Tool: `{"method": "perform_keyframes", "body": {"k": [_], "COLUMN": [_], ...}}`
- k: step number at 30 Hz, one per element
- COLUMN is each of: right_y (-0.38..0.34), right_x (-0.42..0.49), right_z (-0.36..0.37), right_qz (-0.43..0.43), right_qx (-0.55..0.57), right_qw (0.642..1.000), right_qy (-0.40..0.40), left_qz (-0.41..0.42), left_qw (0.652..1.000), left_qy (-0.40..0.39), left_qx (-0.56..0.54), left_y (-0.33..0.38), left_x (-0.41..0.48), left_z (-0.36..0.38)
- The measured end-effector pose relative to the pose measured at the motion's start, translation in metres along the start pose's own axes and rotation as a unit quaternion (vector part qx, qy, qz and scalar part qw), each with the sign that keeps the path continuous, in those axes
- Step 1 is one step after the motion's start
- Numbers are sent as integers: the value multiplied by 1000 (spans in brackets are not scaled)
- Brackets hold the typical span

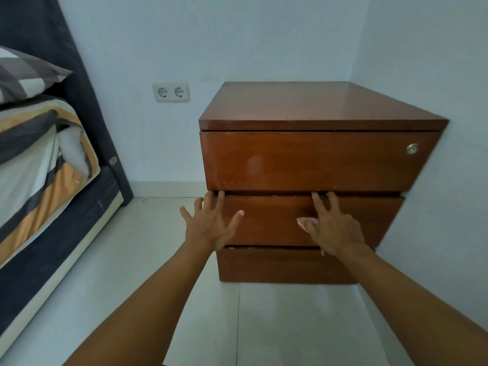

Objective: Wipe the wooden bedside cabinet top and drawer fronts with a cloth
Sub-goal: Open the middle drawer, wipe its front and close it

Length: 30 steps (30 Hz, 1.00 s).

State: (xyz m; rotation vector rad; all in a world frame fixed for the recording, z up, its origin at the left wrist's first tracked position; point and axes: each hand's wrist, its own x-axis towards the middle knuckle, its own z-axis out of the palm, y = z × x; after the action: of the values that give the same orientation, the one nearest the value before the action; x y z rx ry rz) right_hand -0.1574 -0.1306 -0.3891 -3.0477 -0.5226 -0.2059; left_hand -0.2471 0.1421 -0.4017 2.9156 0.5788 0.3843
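The bedside cabinet (317, 107) stands on the floor (158, 260) in the room's corner, right of the bed (39, 167). A wall socket (171, 92) sits between them. On the middle drawer (272, 225), the left hand (211, 223) lies at the left end and the right hand (332, 228) right of centre, with the cloth (303, 222) beneath it.

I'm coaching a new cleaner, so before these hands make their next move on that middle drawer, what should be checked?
1. Cloth pressed under the right hand against the middle drawer: ok.
2. Left hand fingers reaching the drawer's upper edge: ok.
3. Right hand fingers at the same edge: ok.
4. Middle drawer fully closed: cannot tell.
5. Top drawer front free of marks: not ok, pale patches near its lower left.
6. Lock engaged: cannot tell.
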Motion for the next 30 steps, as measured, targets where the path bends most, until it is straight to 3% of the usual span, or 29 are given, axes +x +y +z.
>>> {"method": "perform_keyframes", "body": {"k": [13, 20, 23, 25, 28, 30], "right_y": [7, 6, -15, -46, -110, -145], "right_x": [9, -2, -5, -1, 4, 9], "right_z": [-19, -51, -78, -88, -78, -47], "right_qz": [-8, -23, -82, -127, -209, -241], "right_qx": [-5, 103, 225, 291, 276, 207], "right_qw": [999, 991, 970, 947, 925, 935], "right_qy": [-43, -78, -34, 46, 153, 158], "left_qz": [9, 25, 38, 44, 51, 57], "left_qw": [999, 999, 999, 999, 998, 997], "left_qy": [-35, -21, 4, 3, -5, -6], "left_qx": [38, 21, -8, -21, -44, -55], "left_y": [-2, -12, -23, -27, -30, -32], "left_x": [4, -7, -17, -22, -28, -30], "left_z": [-19, -27, -26, -26, -28, -29]}}
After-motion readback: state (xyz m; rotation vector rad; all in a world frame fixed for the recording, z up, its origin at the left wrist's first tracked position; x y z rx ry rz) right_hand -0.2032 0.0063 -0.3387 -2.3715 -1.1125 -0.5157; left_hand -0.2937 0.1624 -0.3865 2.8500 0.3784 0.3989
